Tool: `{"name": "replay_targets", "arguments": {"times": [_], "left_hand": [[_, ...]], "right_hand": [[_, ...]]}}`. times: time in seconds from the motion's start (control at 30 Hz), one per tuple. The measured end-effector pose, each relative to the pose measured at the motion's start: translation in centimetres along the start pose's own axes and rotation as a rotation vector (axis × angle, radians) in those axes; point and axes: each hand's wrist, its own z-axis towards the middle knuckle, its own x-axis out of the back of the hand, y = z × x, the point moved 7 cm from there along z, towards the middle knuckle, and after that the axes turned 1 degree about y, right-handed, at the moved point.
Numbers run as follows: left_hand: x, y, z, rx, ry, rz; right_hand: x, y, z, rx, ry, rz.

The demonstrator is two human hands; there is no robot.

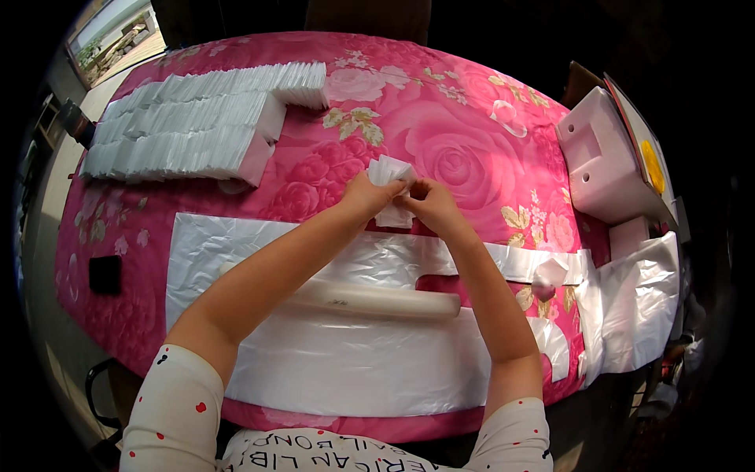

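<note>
My left hand and my right hand are both closed on a small folded white plastic bag, above the middle of the table. Its pleated top fans out over my fingers, and its lower end hangs between my hands. Nearer to me, large white plastic bags with cut-out handles lie flat in a pile. Across them lies a pale, translucent roll, partly hidden under my left forearm. Dense rows of similar folded white packets stand at the far left.
Pink floral cloth covers the table. A white foam box stands at the right edge, with crumpled white plastic hanging nearby. A small clear and white object lies by the bag handles. A black square and a dark bottle are left.
</note>
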Motion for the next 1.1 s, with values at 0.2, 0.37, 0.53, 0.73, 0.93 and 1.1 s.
{"name": "replay_targets", "arguments": {"times": [0.2, 0.37, 0.53, 0.73, 0.93, 1.1], "left_hand": [[0.8, 4.9, -7.7, -0.352, -0.026, -0.089], [2.9, 5.3, -19.6, -0.861, -0.101, -0.004], [3.7, -3.3, -25.2, -0.83, -0.113, 0.114], [3.9, -5.9, -27.2, -0.901, -0.177, 0.261], [4.0, -7.8, -27.6, -0.835, -0.139, 0.242], [4.0, -6.2, -28.4, -1.067, -0.102, 0.405]], "right_hand": [[-0.6, -5.7, -4.8, 0.102, -0.016, 0.353], [-3.6, -10.7, -16.7, 0.233, -0.155, 0.359], [-9.2, -6.7, -24.4, 0.404, -0.138, 0.151], [-10.8, -4.6, -26.8, 0.451, -0.074, -0.145], [-11.5, -4.4, -26.4, 0.475, -0.023, -0.285], [-11.6, -3.2, -25.8, 0.469, 0.0, -0.272]]}}
